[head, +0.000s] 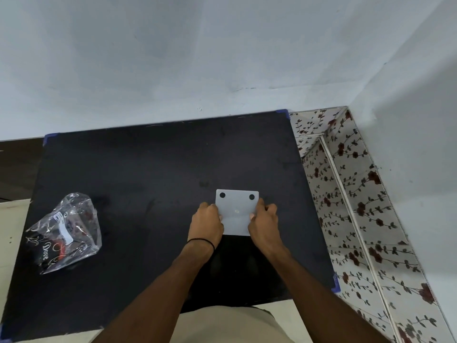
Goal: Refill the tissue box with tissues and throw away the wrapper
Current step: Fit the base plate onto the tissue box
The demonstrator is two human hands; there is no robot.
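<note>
A white square tissue box (pixel 236 209) stands on the black table (pixel 148 169), its pale face up with two black round feet at the far corners. My left hand (pixel 207 225) grips its left side and my right hand (pixel 265 224) grips its right side. The clear plastic wrapper (pixel 66 232), printed with black and red, lies crumpled and apart at the table's left edge. No tissues show.
A grey wall runs behind the table. To the right a floral-tiled ledge (pixel 351 194) borders the table edge. Blue tape marks the table corners (pixel 284 112). Pale floor shows at the left and below.
</note>
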